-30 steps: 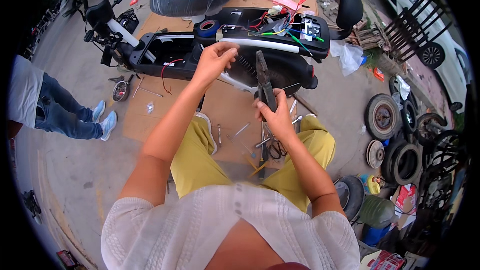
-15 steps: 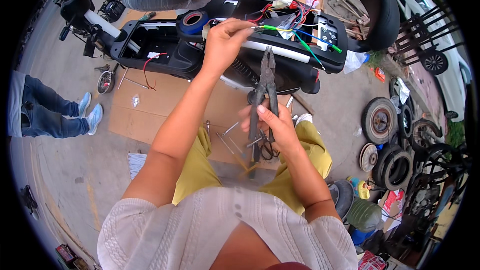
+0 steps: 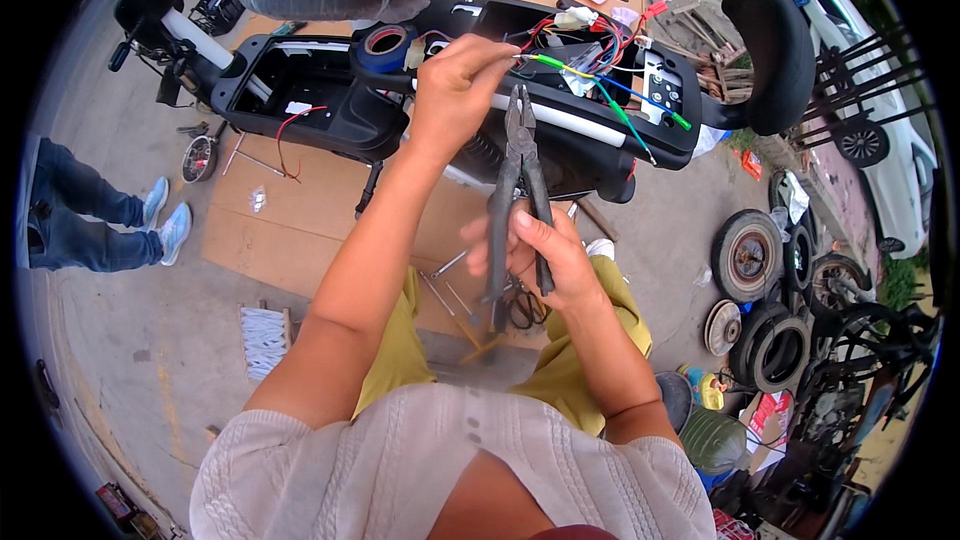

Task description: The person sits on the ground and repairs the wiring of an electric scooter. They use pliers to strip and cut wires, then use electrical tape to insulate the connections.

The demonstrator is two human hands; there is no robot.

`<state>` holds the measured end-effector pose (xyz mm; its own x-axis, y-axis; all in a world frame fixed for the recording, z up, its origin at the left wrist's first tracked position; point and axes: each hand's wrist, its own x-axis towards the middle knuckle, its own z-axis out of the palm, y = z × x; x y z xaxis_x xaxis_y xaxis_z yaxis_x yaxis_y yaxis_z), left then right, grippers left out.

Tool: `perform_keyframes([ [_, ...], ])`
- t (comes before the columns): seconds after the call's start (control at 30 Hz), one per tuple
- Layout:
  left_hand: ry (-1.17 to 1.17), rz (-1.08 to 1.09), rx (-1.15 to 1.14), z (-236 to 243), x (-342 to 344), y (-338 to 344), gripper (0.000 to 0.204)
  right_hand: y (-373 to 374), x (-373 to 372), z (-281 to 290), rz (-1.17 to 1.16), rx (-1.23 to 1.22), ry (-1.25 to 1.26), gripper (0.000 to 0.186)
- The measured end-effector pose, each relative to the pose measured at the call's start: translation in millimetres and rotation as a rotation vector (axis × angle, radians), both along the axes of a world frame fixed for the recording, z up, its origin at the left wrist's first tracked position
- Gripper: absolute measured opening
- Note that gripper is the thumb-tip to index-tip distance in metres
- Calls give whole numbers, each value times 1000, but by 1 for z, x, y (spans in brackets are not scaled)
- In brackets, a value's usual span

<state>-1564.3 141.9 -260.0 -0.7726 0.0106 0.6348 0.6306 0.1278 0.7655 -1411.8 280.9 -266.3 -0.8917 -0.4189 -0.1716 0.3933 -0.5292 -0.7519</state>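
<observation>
The left hand [image 3: 455, 90] pinches the wire bundle [image 3: 560, 65] – wires run rightward; the right hand [image 3: 535, 260] grips pliers [image 3: 520, 200], long axis upright, tips just below the wires.

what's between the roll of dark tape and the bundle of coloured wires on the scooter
In the head view, the person's left hand lies between the dark tape roll and the coloured wire bundle, pinching a wire.

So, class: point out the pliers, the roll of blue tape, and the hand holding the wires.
pliers [image 3: 520, 190]: head view, on the handles below the pivot.
roll of blue tape [image 3: 385, 48]: head view, on its rim.
left hand [image 3: 455, 90]: head view, back of hand.
</observation>
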Motion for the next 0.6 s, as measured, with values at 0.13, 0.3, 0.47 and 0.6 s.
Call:
perform_keyframes([
  [0.13,-204,-9,56,6,5,-2,14,-3,-7,-4,-142,362,138,30],
  [0.3,-519,-136,186,9,2,-9,18,-7,-15,-13,-352,924,289,28],
  [0.47,-748,-320,326,12,-1,-17,21,-11,-22,-21,-489,1173,445,25],
  [0.6,-743,-382,393,9,1,-19,20,-14,-26,-18,-492,1167,398,24],
])
